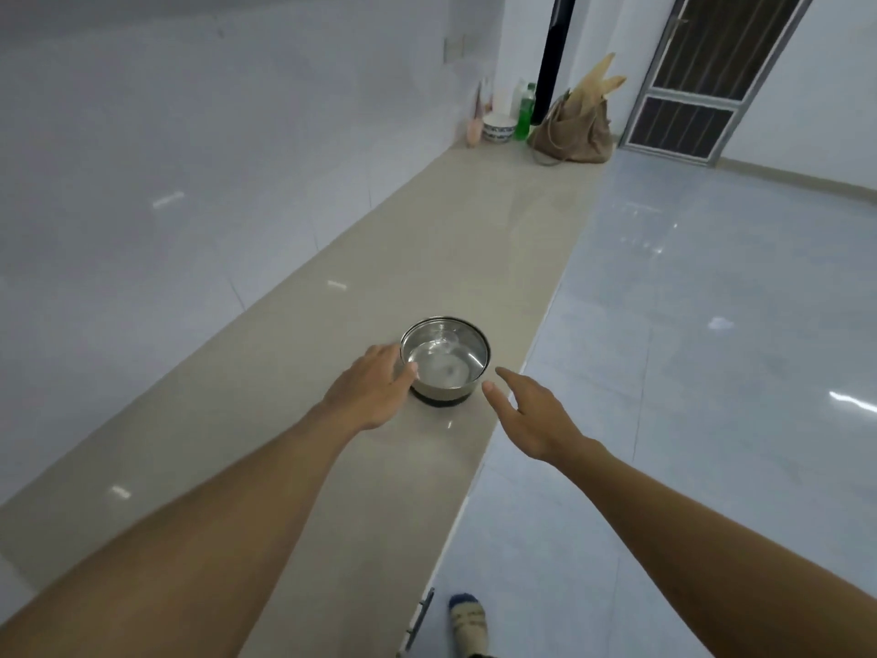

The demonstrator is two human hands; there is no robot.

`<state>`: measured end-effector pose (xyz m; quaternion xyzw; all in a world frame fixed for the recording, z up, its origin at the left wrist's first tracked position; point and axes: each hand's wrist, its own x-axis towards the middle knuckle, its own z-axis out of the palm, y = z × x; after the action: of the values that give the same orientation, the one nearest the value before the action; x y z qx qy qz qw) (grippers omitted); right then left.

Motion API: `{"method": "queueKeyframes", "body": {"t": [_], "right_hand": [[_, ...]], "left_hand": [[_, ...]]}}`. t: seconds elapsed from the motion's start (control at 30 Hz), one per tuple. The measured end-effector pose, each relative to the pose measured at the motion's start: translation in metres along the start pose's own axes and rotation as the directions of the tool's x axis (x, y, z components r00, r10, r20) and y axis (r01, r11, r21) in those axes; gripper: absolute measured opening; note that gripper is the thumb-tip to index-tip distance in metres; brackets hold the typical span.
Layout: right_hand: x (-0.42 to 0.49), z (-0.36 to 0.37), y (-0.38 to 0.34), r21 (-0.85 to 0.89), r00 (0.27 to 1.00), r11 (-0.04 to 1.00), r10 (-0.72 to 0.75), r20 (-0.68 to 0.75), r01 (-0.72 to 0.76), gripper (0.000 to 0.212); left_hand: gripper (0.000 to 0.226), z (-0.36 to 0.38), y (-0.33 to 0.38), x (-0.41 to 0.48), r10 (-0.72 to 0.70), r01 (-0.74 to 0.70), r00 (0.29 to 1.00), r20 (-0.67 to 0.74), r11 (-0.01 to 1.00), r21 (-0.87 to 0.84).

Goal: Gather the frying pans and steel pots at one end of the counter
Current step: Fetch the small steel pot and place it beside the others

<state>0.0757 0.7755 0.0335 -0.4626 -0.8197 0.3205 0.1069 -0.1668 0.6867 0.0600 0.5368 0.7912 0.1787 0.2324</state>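
Flanking the steel pot [446,365] on the wall-side counter [427,230], left hand [370,389] and right hand [531,415] are released.

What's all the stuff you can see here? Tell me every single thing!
steel pot: one, silver with a dark base, on the counter between the hands
counter: one, beige, stretching to the far end
bag: one, brown, far end of the counter
bottle: one, green, left of the bag
bowl: one, white with a blue pattern, left of the bottle
door: one, grey frame with dark grille, beyond the counter
floor: one, pale grey tiles, right of the counter
foot: one, blue and cream sock, on the floor
left hand: one, at the pot's left side
right hand: one, open, close to the pot's right side
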Motion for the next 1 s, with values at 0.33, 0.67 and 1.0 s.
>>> {"method": "queueKeyframes", "body": {"t": [0.33, 0.67, 1.0], "right_hand": [[0.143, 0.012, 0.043, 0.109, 0.994, 0.989, -0.105, 0.023, 0.102, 0.043], [0.205, 0.053, 0.041, 0.32, 0.991, 0.938, -0.129, -0.035, 0.133, 0.034], [0.207, 0.057, 0.032, 0.492, 0.999, 0.87, 0.003, -0.05, 0.022, 0.036]], "left_hand": [[0.06, 0.058, -0.011, 0.113, -0.165, 0.144, 0.981, -0.099, 0.97, -0.194], [0.049, 0.106, -0.03, 0.146, -0.217, 0.113, 0.945, -0.247, 0.919, -0.377], [0.044, 0.109, -0.029, 0.147, -0.25, 0.105, 0.92, -0.303, 0.9, -0.422]]}}
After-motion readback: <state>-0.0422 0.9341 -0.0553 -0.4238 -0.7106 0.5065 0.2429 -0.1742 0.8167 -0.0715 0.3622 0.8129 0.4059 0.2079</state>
